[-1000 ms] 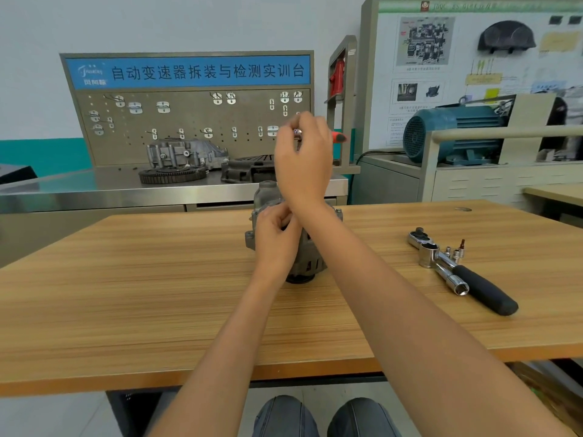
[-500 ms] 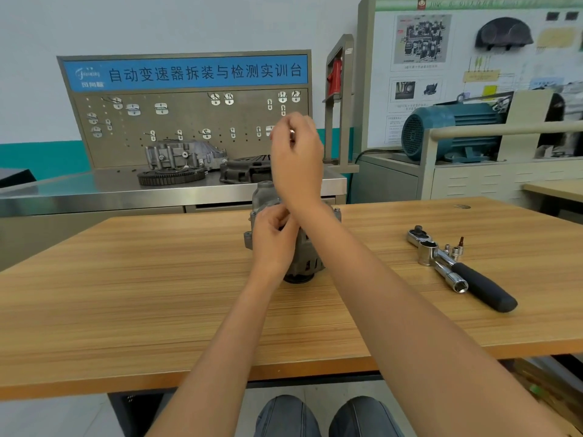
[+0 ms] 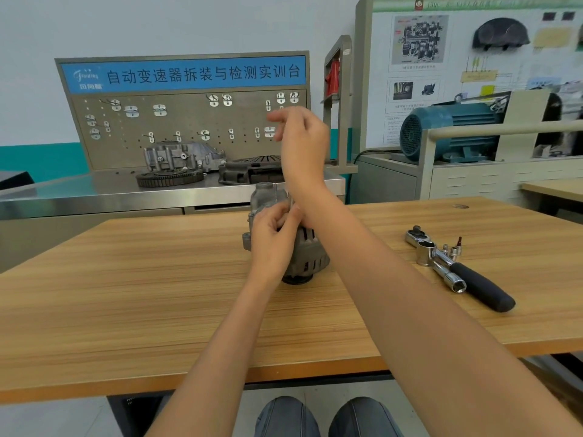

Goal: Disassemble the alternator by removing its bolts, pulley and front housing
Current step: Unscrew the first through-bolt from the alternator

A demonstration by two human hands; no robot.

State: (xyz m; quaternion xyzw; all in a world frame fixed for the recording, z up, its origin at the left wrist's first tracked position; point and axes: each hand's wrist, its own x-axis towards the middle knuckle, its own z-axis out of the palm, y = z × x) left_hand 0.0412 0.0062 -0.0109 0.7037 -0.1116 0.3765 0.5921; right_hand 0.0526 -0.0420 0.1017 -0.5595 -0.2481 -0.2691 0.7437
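The grey alternator (image 3: 310, 257) stands on the wooden table (image 3: 126, 294), pulley end down. My left hand (image 3: 271, 238) grips its upper housing from the front, fingers curled round the top edge. My right hand (image 3: 303, 143) is raised above it with the wrist bent and the fingers blurred and curled toward the left. A thin metal shaft (image 3: 291, 201) rises from the alternator behind my right wrist; its upper end is hidden by the hand. The alternator's round rear cap (image 3: 265, 193) shows behind my left hand.
A ratchet wrench with a black handle (image 3: 473, 280), a socket and several small bits (image 3: 452, 250) lie on the table to the right. Behind stands a steel bench (image 3: 94, 193) with gearbox parts and a pegboard. A blue motor (image 3: 448, 130) sits at the back right.
My right hand has turned above the alternator, its fingers swinging out to the left. A red-tipped piece seen beside it earlier is hidden now. My left hand stays on the housing.
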